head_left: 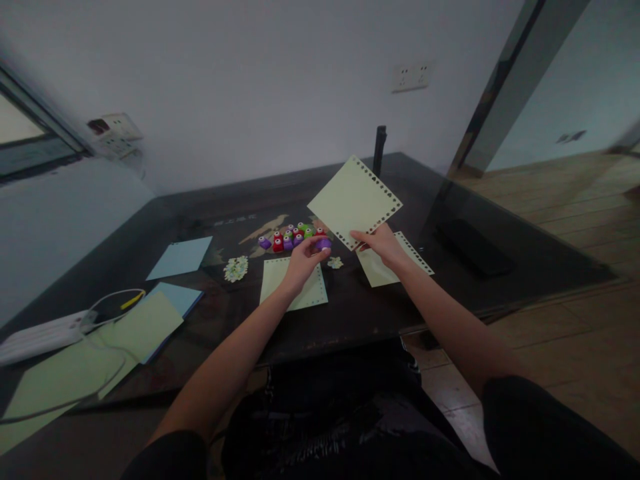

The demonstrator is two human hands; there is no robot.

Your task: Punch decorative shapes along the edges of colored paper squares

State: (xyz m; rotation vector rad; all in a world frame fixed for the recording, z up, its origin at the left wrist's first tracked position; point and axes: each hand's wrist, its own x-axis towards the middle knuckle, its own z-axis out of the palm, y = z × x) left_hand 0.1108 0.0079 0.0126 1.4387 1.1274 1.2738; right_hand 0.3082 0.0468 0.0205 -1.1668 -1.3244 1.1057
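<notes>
A dark, glossy table carries small red, purple and green punches in a cluster — beside them a larger heap of pale paper cut-outs, a smaller heap, two pale-green hole-edged paper sheets — and a flat black oblong object.

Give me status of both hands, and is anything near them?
Left hand: holding purple punch. Right hand: gripping pale sheet with punched edges. Near left hand: other colorful punches.

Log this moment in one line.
left hand: holding purple craft punch | right hand: raising punched pale-green sheet | table: other punches
</notes>
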